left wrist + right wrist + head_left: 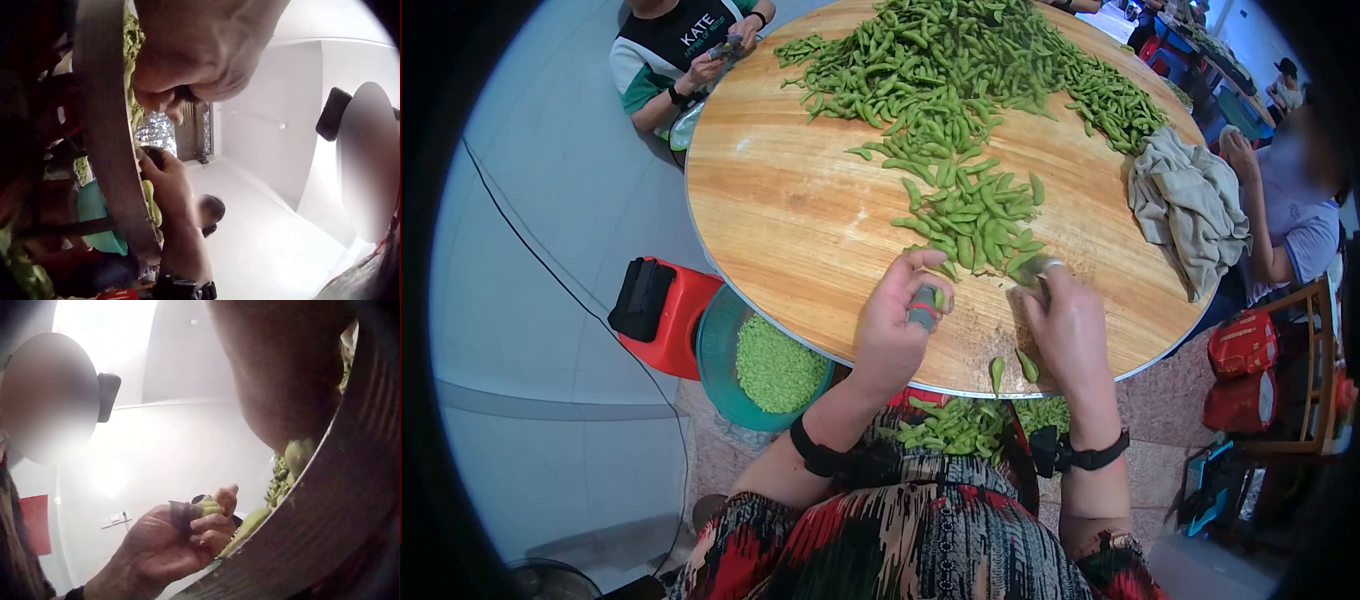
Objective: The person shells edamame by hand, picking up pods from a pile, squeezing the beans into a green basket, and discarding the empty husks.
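My left hand (895, 320) is raised over the table's near edge, fingers curled, and holds a green soybean pod (212, 507) against a thumb that wears a grey cover with a red band (923, 308). My right hand (1072, 325) is at the near end of the loose soybean pods (980, 215), its bent fingers right at the pods and a dark cover on a digit. Motion blurs those fingertips, and I cannot tell whether they pinch a pod. Two single pods (997, 375) lie between the hands near the table's edge.
A large pod heap (940, 60) covers the far side of the round wooden table (770, 220). A grey cloth (1190, 200) hangs at right. Below left, a green basin (712, 340) holds shelled beans beside a red stool (662, 325). More pods (950, 425) lie below the table edge.
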The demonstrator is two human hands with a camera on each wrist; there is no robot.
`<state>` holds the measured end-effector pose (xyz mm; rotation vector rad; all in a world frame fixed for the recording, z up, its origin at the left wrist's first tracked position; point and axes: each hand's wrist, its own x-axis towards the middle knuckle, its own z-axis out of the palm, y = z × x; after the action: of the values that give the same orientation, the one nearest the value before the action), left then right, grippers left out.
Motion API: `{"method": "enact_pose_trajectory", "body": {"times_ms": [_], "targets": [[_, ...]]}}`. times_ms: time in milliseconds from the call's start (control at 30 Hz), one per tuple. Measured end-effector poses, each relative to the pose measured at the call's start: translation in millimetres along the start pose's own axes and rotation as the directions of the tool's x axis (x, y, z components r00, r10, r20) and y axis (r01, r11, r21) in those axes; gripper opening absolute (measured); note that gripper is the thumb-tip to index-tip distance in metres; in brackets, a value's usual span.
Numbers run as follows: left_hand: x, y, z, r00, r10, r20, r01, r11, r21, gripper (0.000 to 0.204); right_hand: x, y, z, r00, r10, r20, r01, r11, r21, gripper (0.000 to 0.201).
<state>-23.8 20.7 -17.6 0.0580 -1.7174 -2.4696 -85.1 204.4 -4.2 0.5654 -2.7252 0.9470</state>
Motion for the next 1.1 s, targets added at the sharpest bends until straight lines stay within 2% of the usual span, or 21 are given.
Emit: {"method": "enact_pose_trajectory", "body": {"times_ms": [67,100,133,200,233,267,300,333,367,400,433,467,567,800,833,867,967,1000,1033,1067,1100], "targets": [[-1.8,8.6,1.1,1.0,0.007,0.009,-0.007,0.998,0.064,0.042,3.2,3.9,10.1,0.996,-0.077,0.046,0.083,0.983,-0.162,0.023],[-4.1,15.6,0.7,0.971,-0.082,0.223,0.032,0.975,0.218,0.041,4.2,3.0,10.6,0.996,-0.091,0.014,0.092,0.983,-0.16,0.021],[-5.9,20.1,0.7,0.891,-0.198,0.409,0.035,0.927,0.373,0.041,4.1,6.9,11.9,0.995,-0.096,0.018,0.098,0.982,-0.164,0.021],[-9.4,20.7,4.7,0.899,-0.162,0.407,-0.015,0.918,0.397,0.037,3.1,15.9,12.4,0.998,-0.058,0.006,0.058,0.994,0.097,0.019],[-10.0,19.7,7.1,0.903,-0.132,0.408,-0.061,0.902,0.427,0.033,1.3,14.5,9.8,0.998,-0.065,0.012,0.063,0.994,0.092,0.019],[-8.2,15.7,8.7,0.906,-0.127,0.404,-0.061,0.904,0.422,0.033,-1.6,10.9,4.9,0.973,0.124,0.193,-0.202,0.861,0.467,0.018],[-4.3,9.7,10.0,0.942,-0.072,0.327,-0.041,0.945,0.325,0.03,-3.8,5.0,-0.2,0.881,0.216,0.42,-0.467,0.539,0.701,0.017],[-0.9,6.5,11.8,0.97,-0.024,0.241,-0.031,0.975,0.222,0.027,-7.0,-1.1,-2.8,0.881,0.212,0.422,-0.465,0.545,0.698,0.017],[1.4,5.6,12.9,0.972,-0.022,0.236,-0.031,0.976,0.217,0.027,-11.6,-8.5,-4.0,0.834,0.171,0.525,-0.551,0.328,0.768,0.016],[3.5,5.5,13.4,0.96,-0.128,0.248,0.133,0.991,-0.004,0.023,-14.5,-16.2,-6.6,0.783,0.105,0.613,-0.621,0.093,0.778,0.015],[4.9,4.9,14.5,0.933,-0.223,0.283,0.29,0.931,-0.222,0.019,-13.9,-25.4,-14.1,0.735,0.091,0.672,-0.678,0.116,0.726,0.018],[5.9,2.1,15.5,0.935,-0.22,0.277,0.286,0.931,-0.226,0.019,-16.0,-26.5,-12.3,0.732,0.088,0.675,-0.681,0.12,0.723,0.018],[8.7,-7.9,16.6,0.952,-0.197,0.236,0.272,0.897,-0.348,0.012,-23.9,-28.6,-8.7,0.797,0.039,0.603,-0.581,0.326,0.746,0.029],[10.7,-10.7,19.1,0.995,-0.053,0.082,0.058,0.996,-0.064,0.005,-26.6,-29.2,-6.7,0.81,0.053,0.585,-0.57,0.307,0.762,0.028],[10.5,-10.9,20.7,0.998,-0.015,0.055,0.014,0.999,0.031,0.006,-26.4,-29.1,-5.7,0.831,0.087,0.55,-0.535,0.397,0.746,0.026],[10.8,-11.8,21.1,0.998,-0.011,0.057,0.01,1.0,0.029,0.006,-25.8,-28.9,-4.8,0.852,0.117,0.51,-0.497,0.485,0.72,0.024],[10.3,-11.7,19.5,0.995,0.027,0.096,-0.036,0.995,0.092,0.008,-25.9,-29.0,-2.6,0.868,0.123,0.481,-0.473,0.503,0.724,0.02],[10.4,-6.9,19.3,0.981,-0.059,0.186,0.068,0.997,-0.042,0.007,-25.0,-29.9,-5.1,0.867,0.123,0.482,-0.473,0.505,0.722,0.02],[10.6,-4.1,18.4,0.95,-0.13,0.285,0.182,0.969,-0.164,0.006,-23.8,-31.9,-9.3,0.815,0.116,0.568,-0.574,0.304,0.761,0.019],[11.1,-5.6,16.1,0.95,-0.13,0.284,0.182,0.969,-0.166,0.006,-23.1,-32.6,-11.8,0.758,0.087,0.647,-0.653,0.089,0.753,0.017],[12.0,-7.9,13.3,0.935,-0.166,0.313,0.232,0.954,-0.189,0.005,-23.1,-31.7,-12.4,0.757,0.087,0.648,-0.654,0.09,0.751,0.017]]}}
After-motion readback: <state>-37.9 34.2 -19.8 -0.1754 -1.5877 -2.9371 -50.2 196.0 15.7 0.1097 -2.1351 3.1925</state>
